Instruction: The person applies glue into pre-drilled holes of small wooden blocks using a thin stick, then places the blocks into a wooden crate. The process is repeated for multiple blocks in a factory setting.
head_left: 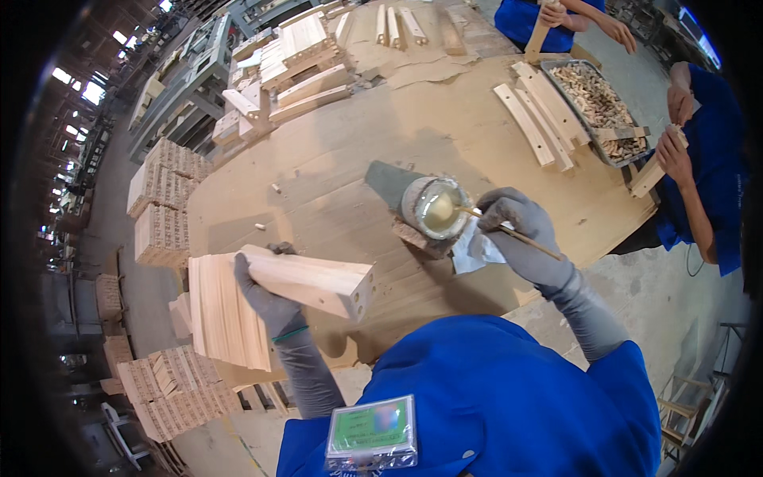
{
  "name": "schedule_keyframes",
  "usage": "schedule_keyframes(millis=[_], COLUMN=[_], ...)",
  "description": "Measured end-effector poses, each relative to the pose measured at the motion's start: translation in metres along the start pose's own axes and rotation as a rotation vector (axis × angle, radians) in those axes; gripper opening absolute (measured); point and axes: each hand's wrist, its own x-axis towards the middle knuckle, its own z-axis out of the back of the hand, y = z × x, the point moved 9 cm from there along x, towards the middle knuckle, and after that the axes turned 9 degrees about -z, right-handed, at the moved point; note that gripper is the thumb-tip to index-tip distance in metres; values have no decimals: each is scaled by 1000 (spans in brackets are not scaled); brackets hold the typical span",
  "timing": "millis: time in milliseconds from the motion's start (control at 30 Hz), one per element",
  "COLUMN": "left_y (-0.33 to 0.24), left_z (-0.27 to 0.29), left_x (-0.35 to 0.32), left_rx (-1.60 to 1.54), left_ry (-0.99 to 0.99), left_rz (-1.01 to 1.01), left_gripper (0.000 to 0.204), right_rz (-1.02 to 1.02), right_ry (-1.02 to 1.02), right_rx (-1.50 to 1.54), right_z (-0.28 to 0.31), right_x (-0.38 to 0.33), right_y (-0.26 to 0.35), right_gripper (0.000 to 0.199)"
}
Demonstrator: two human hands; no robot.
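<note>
My left hand [272,305], in a grey glove, is wrapped round a pale wooden piece [322,280] held above the table. Small round holes show in the end of this piece nearest the middle. My right hand [520,237], also gloved in grey, pinches a thin wooden stick [542,249]. The stick's far tip reaches into a round glass jar [409,205] of pale, cloudy liquid. Under the jar sits a rough brown block [413,237], partly hidden. A crumpled white paper [469,256] lies between the jar and my right hand.
Stacked boards [226,318] lie beside my left hand. Long wooden pieces [524,123] rest at the right, near a tray of small dowels [588,91]. Two people in blue handle wood there. More timber [302,48] is piled at the far left. Bundled blocks [163,230] stand beyond the table edge.
</note>
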Motion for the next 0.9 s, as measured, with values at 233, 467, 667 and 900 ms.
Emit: schedule_keyframes(millis=[233, 467, 667, 900], left_y=[21, 55, 94, 90], left_z=[-4, -143, -217, -230], left_x=[1, -48, -91, -98], left_rx=[14, 112, 295, 468], left_ry=[-15, 312, 461, 717], left_rz=[78, 34, 28, -192], left_gripper=[37, 39, 57, 63], right_rz=[-161, 97, -36, -518], right_ry=[36, 334, 413, 189], right_rx=[110, 310, 257, 359], right_z=[26, -14, -16, 48], right_x=[-10, -15, -9, 10], right_y=[21, 42, 37, -76], right_gripper=[11, 60, 94, 89])
